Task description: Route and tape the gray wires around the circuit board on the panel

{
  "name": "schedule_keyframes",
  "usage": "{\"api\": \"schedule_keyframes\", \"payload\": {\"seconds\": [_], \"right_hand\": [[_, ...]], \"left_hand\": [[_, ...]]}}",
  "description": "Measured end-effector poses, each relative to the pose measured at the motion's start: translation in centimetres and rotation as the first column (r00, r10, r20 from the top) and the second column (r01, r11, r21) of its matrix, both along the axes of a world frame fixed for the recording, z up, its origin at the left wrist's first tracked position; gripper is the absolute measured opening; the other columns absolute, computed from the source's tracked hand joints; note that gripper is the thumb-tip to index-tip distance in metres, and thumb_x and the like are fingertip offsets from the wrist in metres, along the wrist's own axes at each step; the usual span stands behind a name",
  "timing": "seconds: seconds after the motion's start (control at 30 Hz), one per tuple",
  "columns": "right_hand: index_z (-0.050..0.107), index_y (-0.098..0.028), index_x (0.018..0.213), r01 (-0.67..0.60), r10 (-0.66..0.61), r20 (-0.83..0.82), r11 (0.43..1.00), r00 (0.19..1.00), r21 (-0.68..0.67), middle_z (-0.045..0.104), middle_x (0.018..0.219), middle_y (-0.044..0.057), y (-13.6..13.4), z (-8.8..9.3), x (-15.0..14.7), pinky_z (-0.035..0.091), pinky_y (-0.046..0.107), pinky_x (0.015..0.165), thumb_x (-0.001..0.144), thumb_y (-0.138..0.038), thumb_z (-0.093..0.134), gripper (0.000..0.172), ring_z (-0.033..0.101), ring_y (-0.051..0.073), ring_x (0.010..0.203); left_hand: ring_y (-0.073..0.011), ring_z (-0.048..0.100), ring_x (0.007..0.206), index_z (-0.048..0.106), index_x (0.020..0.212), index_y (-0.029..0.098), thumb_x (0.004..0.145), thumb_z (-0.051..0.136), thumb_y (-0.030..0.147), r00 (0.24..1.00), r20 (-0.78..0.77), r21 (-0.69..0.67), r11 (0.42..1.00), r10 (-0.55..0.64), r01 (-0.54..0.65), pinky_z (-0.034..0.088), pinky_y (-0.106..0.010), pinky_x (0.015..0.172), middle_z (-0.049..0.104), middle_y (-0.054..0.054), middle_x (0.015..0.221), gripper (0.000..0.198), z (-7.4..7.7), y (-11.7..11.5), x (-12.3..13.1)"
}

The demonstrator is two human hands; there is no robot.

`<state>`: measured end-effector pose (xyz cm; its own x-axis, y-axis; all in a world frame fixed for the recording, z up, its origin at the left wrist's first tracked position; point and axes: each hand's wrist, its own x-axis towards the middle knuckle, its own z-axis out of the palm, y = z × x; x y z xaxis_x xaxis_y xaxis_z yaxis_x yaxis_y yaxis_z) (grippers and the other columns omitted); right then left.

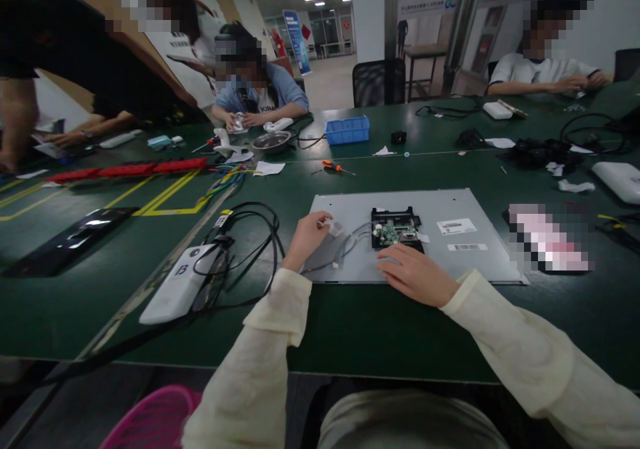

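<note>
A flat grey metal panel (480, 216) lies on the green table in front of me. Near its middle sits a green circuit board (395, 230) in a black frame, and grey cables (353, 234) run left from it. My left hand (309, 234) is over the panel's left edge, fingers pinched at a small whitish, translucent piece (336, 228). My right hand (415, 272) rests at the panel's front edge, fingers apart, its fingertips at the lower edge of the black frame. Two labels, one of them a white sticker (457, 226), are on the panel's right part.
A white power bank (177, 286) with black cables lies left of the panel. An orange screwdriver (337, 167) and a blue basket (347, 131) are beyond it. A pixelated pink object (550, 237) lies right. Several people sit or stand around the table.
</note>
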<state>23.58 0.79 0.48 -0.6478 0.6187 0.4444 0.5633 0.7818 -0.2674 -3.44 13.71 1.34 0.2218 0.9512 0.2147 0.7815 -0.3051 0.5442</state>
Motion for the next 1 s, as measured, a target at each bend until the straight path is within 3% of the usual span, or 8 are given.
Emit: {"api": "schedule_keyframes", "payload": {"seconds": [0.13,0.27,0.4,0.57,0.73,1.0], "right_hand": [[0.062,-0.015,0.107,0.011,-0.011,0.01,1.0,1.0,0.002,0.061,0.118,0.014,0.0,-0.1,0.0,0.052,0.046,0.092,0.092,-0.017,0.049,0.02,0.056,0.026,0.112],[0.06,-0.016,0.113,0.013,-0.013,-0.008,1.0,1.0,0.014,0.061,0.119,0.015,0.1,-0.1,-0.2,0.05,0.048,0.094,0.093,-0.017,0.047,0.024,0.055,0.026,0.114],[0.055,-0.018,0.124,0.013,-0.013,-0.025,1.0,1.0,0.013,0.059,0.125,0.015,0.2,0.1,-0.7,0.048,0.05,0.099,0.094,-0.02,0.046,0.032,0.053,0.027,0.12],[0.043,-0.015,0.138,-0.017,0.017,0.002,0.999,1.0,-0.035,0.05,0.139,0.016,0.0,0.0,-1.4,0.041,0.049,0.108,0.094,-0.03,0.047,0.046,0.044,0.028,0.133],[0.037,-0.012,0.143,-0.074,0.081,0.067,0.992,0.994,-0.101,0.04,0.15,0.017,-0.1,-0.3,-2.0,0.036,0.046,0.113,0.095,-0.041,0.046,0.057,0.034,0.027,0.14],[0.035,-0.012,0.145,-0.07,0.077,0.071,0.993,0.995,-0.092,0.03,0.155,0.017,0.1,-0.2,-2.3,0.031,0.047,0.115,0.095,-0.043,0.045,0.06,0.025,0.027,0.144]], "left_hand": [[-0.016,0.06,0.073,0.069,0.087,0.017,0.075,0.056,0.029,0.979,0.201,-0.056,0.998,0.037,-0.027,0.047,-0.027,0.071,0.07,-0.005,0.086,0.022,1.7,-0.5,0.0],[-0.0129,0.059,0.068,0.068,0.088,0.015,0.074,0.06,0.039,0.914,0.404,-0.165,0.981,-0.023,0.098,0.048,-0.025,0.066,0.068,-0.005,0.085,0.028,3.3,-1.8,0.0],[-0.0127,0.058,0.062,0.07,0.085,0.015,0.073,0.061,0.039,0.951,0.27,-0.266,0.938,-0.151,0.224,0.047,-0.024,0.061,0.067,-0.002,0.073,0.028,3.4,-3.1,0.7],[-0.0143,0.058,0.061,0.071,0.083,0.017,0.073,0.057,0.035,0.982,0.04,-0.227,0.955,-0.185,0.189,0.044,-0.023,0.059,0.068,-0.001,0.068,0.026,2.1,-3.3,1.5],[-0.0138,0.059,0.064,0.071,0.084,0.019,0.077,0.053,0.034,0.986,-0.035,-0.143,0.977,-0.164,0.157,0.044,-0.024,0.065,0.069,0.0,0.073,0.025,0.8,-2.7,1.4],[-0.0138,0.059,0.066,0.071,0.088,0.021,0.079,0.053,0.033,0.986,-0.052,-0.107,0.982,-0.159,0.152,0.044,-0.024,0.067,0.068,0.0,0.074,0.023,1.1,-3.1,1.6]]}}
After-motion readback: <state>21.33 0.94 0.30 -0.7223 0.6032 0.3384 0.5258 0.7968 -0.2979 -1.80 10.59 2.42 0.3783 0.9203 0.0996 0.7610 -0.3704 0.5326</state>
